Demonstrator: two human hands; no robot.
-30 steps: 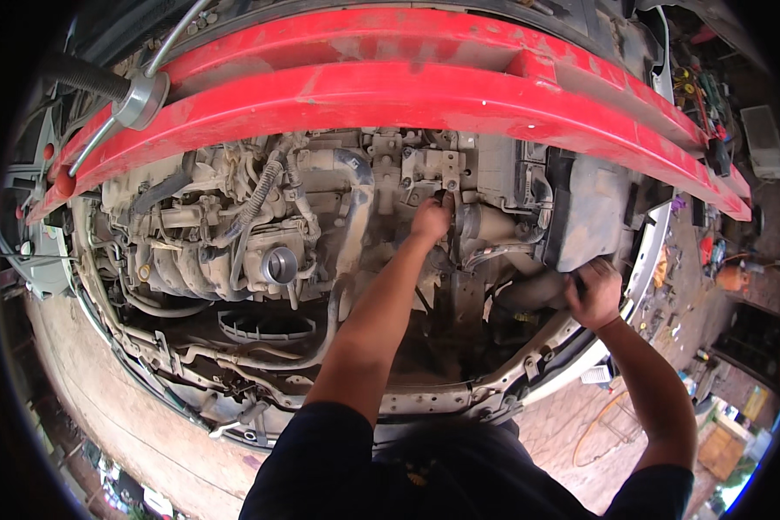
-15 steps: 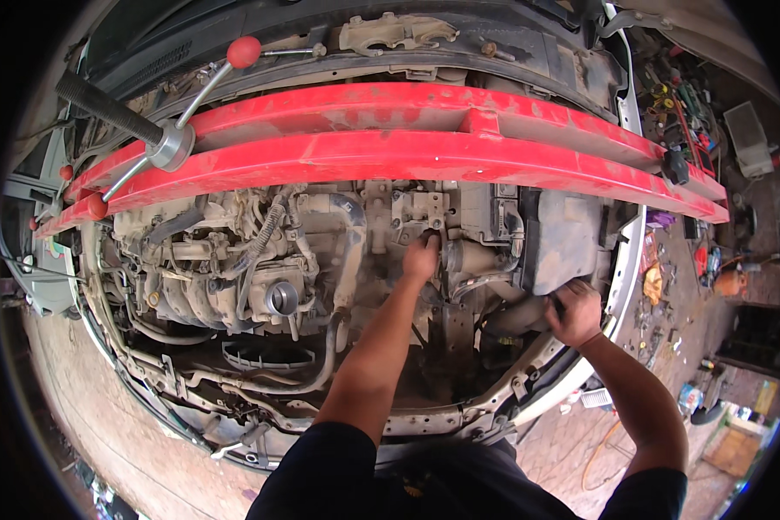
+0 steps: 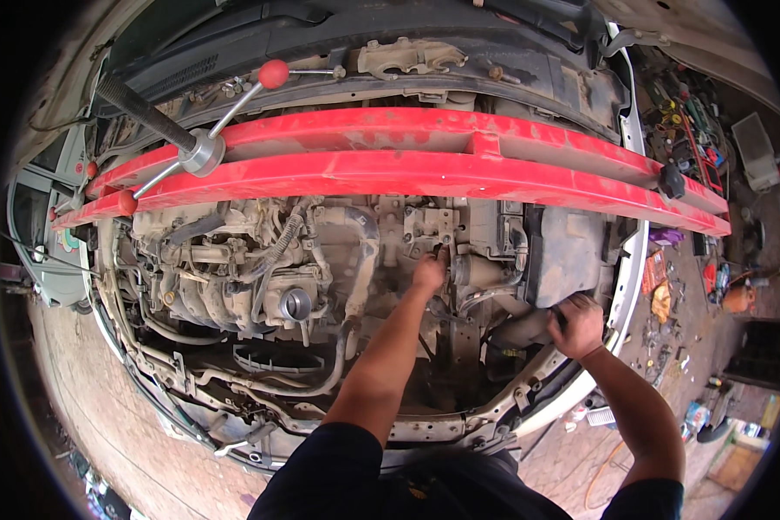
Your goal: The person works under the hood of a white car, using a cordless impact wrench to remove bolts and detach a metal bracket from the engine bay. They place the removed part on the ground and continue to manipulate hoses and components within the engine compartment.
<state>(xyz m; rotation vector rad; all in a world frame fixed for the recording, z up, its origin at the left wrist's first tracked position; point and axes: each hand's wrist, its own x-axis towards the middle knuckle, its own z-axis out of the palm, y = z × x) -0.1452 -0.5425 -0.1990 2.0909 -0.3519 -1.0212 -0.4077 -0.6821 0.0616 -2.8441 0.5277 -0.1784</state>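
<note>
My left hand [image 3: 431, 270] reaches into the middle of a dusty engine bay. Its fingers are pinched together at the lower side of a metal bracket [image 3: 426, 227], and whatever lies between them is too small to make out. My right hand [image 3: 576, 326] is at the bay's right side, just below a grey-black plastic box [image 3: 567, 251]. Those fingers are curled, with their tips tucked by the box's lower edge, so what they grip is hidden. Between both hands run a wide, dusty duct [image 3: 485, 273] and a dark hose [image 3: 522, 333].
A red steel support beam [image 3: 321, 178] spans the bay, with a threaded screw [image 3: 143, 113] and red-knobbed handle. The engine [image 3: 225, 286] with its round throttle opening [image 3: 295, 303] sits at left. Scattered tools [image 3: 685, 130] lie on the floor at right.
The whole view has shifted slightly, so the beam and engine appear a little lower and further right. Both hands stay at nearly the same spots, the left still at the bracket.
</note>
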